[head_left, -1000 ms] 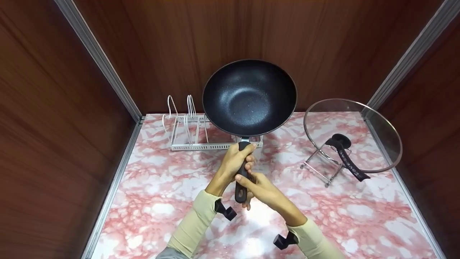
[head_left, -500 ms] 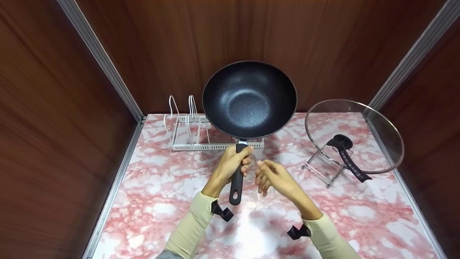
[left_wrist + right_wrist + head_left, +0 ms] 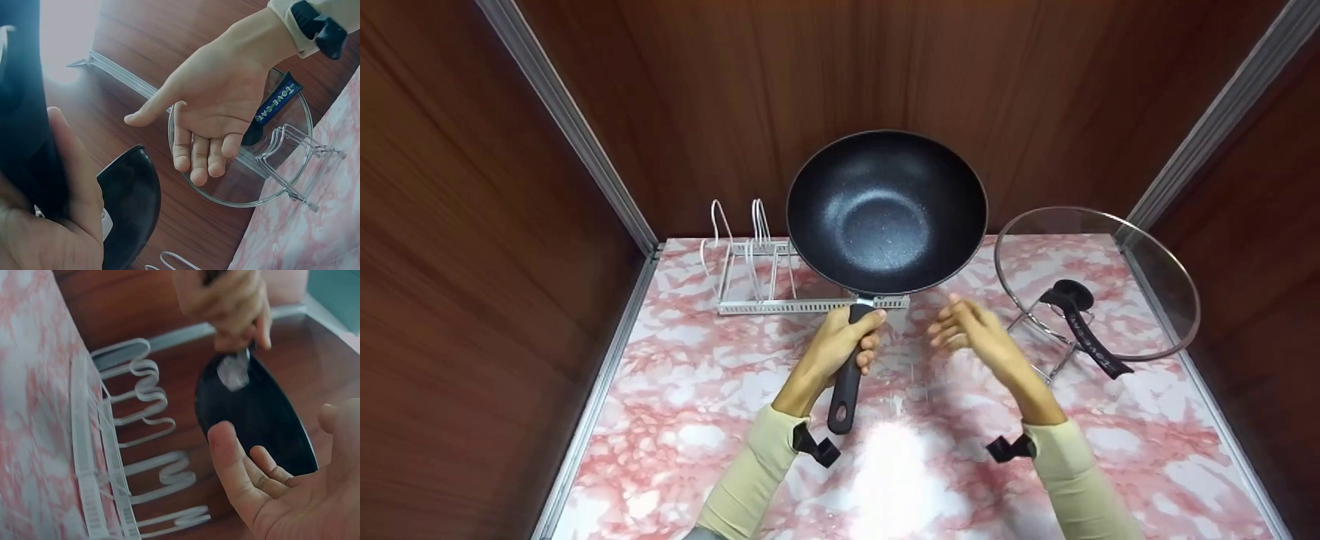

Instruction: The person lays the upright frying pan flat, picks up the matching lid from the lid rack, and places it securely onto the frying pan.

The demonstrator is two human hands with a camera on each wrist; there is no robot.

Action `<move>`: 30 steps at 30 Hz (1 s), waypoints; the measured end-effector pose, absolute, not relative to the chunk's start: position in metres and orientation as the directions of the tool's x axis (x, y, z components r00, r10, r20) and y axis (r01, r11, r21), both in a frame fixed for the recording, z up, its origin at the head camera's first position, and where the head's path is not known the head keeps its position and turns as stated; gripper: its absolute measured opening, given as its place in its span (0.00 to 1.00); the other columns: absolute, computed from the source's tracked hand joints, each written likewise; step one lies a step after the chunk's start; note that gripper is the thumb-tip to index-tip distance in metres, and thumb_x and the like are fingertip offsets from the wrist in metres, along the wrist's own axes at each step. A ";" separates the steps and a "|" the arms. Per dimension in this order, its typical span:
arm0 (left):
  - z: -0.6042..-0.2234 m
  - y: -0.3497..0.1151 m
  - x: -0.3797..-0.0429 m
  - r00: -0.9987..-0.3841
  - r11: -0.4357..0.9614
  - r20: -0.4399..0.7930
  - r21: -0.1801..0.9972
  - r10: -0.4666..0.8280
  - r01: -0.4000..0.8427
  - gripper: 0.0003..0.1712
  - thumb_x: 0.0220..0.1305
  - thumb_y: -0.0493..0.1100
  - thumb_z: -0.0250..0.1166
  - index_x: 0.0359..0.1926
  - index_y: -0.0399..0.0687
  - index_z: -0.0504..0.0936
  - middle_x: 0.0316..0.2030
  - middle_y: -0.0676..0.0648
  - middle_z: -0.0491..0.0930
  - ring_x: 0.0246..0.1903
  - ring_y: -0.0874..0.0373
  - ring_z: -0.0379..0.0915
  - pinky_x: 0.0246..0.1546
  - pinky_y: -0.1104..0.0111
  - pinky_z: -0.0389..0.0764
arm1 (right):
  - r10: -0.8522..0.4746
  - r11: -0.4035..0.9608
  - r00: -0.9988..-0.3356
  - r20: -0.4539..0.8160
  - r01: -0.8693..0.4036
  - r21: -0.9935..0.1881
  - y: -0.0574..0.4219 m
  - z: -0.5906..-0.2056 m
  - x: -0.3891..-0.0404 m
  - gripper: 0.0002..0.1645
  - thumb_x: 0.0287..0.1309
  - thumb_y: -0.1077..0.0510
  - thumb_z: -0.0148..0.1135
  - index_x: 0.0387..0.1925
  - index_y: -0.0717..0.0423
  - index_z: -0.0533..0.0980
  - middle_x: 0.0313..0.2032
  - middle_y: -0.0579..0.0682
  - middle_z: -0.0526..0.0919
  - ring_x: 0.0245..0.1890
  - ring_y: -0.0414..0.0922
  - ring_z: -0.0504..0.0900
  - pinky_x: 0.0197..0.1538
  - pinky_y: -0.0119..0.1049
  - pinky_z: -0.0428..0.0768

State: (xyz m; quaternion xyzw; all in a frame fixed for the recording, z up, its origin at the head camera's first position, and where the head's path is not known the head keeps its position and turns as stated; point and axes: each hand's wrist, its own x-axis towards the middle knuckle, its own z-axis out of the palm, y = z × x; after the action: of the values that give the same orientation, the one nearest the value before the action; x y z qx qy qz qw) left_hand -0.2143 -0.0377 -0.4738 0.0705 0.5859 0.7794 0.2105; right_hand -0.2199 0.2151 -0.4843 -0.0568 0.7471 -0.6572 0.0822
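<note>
A black wok-shaped frying pan point(image 3: 885, 217) is held up in the head view, its hollow toward the camera. My left hand point(image 3: 840, 345) grips the upper part of its black handle point(image 3: 846, 394), thumb along the top. To the right of the handle, my right hand point(image 3: 971, 330) hangs in the air with loosely bent fingers and holds nothing. The left wrist view shows its palm and spread thumb from the front, and that right hand point(image 3: 216, 112) touches nothing. In the right wrist view the pan point(image 3: 247, 410) lies beyond my right fingertips.
Behind the pan stands a white wire rack point(image 3: 795, 306), partly covered by it. At right, a glass lid point(image 3: 1099, 277) with a black handle point(image 3: 1084, 330) leans in a small wire stand point(image 3: 1061, 360). Wood-grain panels wall in the pink marbled table point(image 3: 682, 450) on three sides.
My right hand has let go of the pan's handle and moved off to the right. The left hand still grips it; the handle end has swung slightly left and the pan sits a little lower.
</note>
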 end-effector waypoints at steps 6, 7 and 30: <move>-0.473 -0.042 -0.211 -0.901 -0.213 -0.145 0.945 0.410 -0.249 0.15 0.77 0.47 0.63 0.35 0.44 0.71 0.17 0.57 0.66 0.10 0.69 0.64 0.11 0.75 0.73 | -0.112 0.093 -0.994 -0.019 0.009 -0.996 0.231 -0.481 -0.238 0.30 0.86 0.44 0.40 0.54 0.70 0.71 0.41 0.55 0.89 0.38 0.43 0.89 0.44 0.37 0.90; -0.472 -0.043 -0.210 -0.901 -0.209 -0.143 0.947 0.409 -0.246 0.15 0.77 0.47 0.63 0.35 0.44 0.71 0.17 0.57 0.66 0.10 0.69 0.64 0.11 0.75 0.73 | -0.107 0.092 -0.994 -0.015 0.005 -0.996 0.233 -0.481 -0.241 0.31 0.86 0.44 0.40 0.55 0.71 0.70 0.43 0.58 0.89 0.38 0.41 0.89 0.45 0.37 0.90; -0.468 -0.059 -0.197 -0.885 -0.127 -0.133 0.969 0.445 -0.210 0.16 0.77 0.49 0.64 0.34 0.45 0.71 0.17 0.56 0.66 0.10 0.68 0.65 0.10 0.73 0.73 | -0.106 0.008 -0.994 -0.018 0.017 -1.000 0.264 -0.464 -0.300 0.48 0.82 0.31 0.32 0.66 0.74 0.66 0.43 0.43 0.86 0.45 0.38 0.88 0.53 0.33 0.87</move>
State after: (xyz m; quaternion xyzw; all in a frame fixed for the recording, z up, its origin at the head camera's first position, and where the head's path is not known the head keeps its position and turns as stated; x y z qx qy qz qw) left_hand -0.1973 -0.0588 -0.4675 0.0944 0.6231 0.7447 0.2199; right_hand -0.2998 0.2639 -0.4638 -0.0312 0.7087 -0.7035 0.0437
